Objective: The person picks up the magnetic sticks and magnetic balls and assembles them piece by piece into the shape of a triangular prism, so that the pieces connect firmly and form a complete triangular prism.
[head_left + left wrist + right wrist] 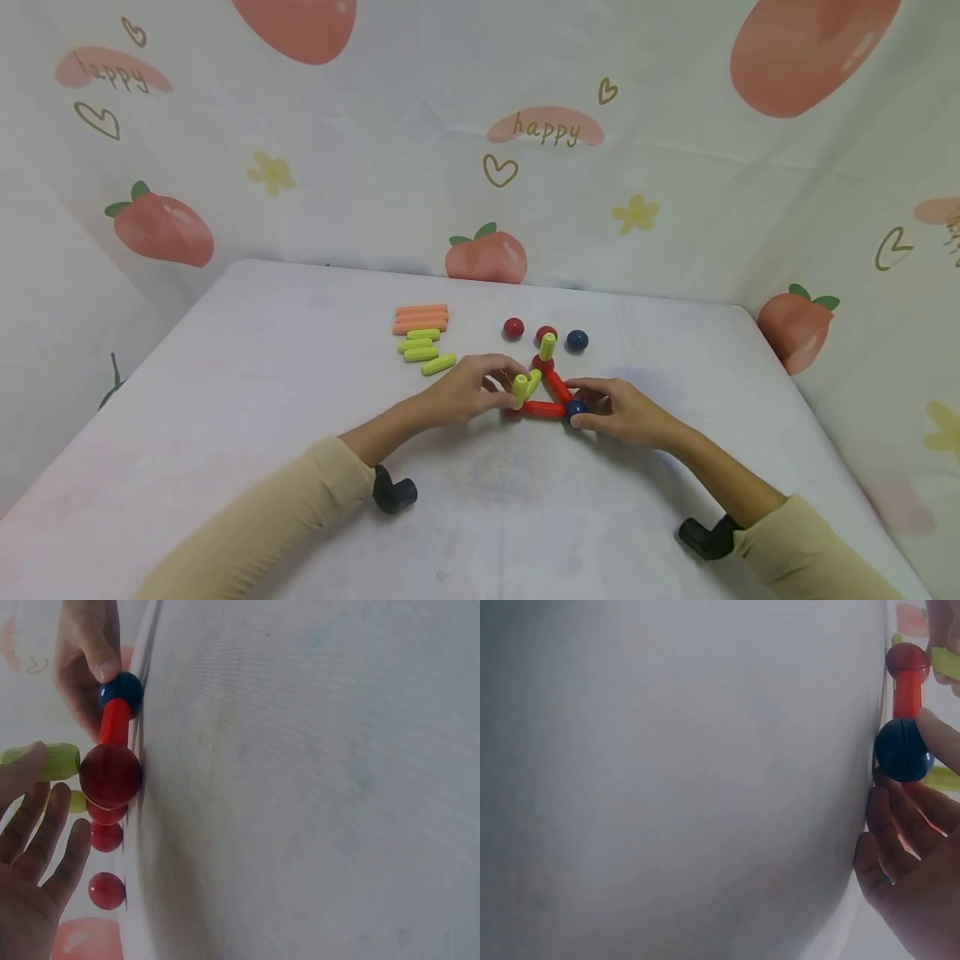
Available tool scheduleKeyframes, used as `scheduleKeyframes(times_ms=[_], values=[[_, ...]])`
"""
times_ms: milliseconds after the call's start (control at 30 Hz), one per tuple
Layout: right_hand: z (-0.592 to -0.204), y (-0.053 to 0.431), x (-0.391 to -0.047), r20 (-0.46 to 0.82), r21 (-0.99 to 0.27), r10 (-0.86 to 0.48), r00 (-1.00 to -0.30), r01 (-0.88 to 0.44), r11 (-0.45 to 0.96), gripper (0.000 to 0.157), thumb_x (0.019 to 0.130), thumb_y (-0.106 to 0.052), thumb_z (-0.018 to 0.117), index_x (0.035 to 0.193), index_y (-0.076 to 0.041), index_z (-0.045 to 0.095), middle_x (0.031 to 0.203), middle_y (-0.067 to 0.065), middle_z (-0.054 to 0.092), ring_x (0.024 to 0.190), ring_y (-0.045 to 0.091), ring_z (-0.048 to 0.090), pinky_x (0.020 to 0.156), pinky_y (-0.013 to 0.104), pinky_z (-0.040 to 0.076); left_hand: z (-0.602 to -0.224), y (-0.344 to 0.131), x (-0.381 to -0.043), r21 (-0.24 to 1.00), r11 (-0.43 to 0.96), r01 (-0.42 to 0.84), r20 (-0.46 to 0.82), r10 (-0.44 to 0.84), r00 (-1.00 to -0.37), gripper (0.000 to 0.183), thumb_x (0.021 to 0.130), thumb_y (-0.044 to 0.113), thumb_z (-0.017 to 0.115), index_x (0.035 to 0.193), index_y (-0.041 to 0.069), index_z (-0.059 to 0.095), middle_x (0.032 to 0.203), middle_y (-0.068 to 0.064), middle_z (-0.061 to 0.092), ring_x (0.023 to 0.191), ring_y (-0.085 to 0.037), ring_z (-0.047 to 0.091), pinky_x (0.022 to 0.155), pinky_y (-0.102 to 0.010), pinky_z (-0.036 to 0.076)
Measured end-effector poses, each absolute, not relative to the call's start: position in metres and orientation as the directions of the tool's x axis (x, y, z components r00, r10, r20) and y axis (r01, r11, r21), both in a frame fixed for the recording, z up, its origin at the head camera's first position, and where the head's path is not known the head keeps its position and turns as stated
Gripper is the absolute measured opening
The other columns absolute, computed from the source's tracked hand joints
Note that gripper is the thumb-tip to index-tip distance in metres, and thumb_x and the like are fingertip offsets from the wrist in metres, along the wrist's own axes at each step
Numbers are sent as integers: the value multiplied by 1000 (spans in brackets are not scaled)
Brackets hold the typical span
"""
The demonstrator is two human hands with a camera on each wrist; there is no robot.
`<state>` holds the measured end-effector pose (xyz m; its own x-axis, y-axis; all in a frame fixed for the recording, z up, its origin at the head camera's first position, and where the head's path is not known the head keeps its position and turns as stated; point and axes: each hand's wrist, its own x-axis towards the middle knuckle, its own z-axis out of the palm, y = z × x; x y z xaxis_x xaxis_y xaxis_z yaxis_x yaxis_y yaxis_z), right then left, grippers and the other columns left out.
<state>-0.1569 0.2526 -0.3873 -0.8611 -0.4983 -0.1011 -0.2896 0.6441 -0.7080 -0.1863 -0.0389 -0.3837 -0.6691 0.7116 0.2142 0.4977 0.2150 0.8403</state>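
A triangle of red and yellow-green plastic sticks and round balls (544, 409) lies on the white table (495, 517). The right hand (624, 412) pinches the triangle's dark blue ball (576, 409), perhaps to keep it still. The left hand (467, 392) pinches an upright yellow-green stick (520, 388) at the triangle's left corner, maybe so it won't tip. Loose red balls (513, 328) sit behind the triangle.

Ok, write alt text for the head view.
A person's left hand holds an upright yellow-green stick and their right hand a blue ball, both parts of a triangular frame; loose sticks and balls lie nearby on a white table.
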Motion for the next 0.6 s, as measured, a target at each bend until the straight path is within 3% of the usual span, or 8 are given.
scheduleKeyframes(times_ms=[300,600], values=[[-388,253,-157,-102,-708,-506,-856,-295,642,57,91,-24,73,139,0,54,117,8,67,100,21,59,84,27,53,-387,-41,-192,812,237,533,213,730,-649,28,90,3,72,117,5,67,108,-1,70,99,-12,63,87,-25,54],[-386,254,-156,-99,-710,-504,-858,-294,639,57,91,-23,74,139,1,55,115,7,67,100,22,58,83,27,53,-371,-47,-199,803,258,538,230,698,-678,21,87,4,74,108,5,69,104,0,72,97,-9,69,91,-29,54]])
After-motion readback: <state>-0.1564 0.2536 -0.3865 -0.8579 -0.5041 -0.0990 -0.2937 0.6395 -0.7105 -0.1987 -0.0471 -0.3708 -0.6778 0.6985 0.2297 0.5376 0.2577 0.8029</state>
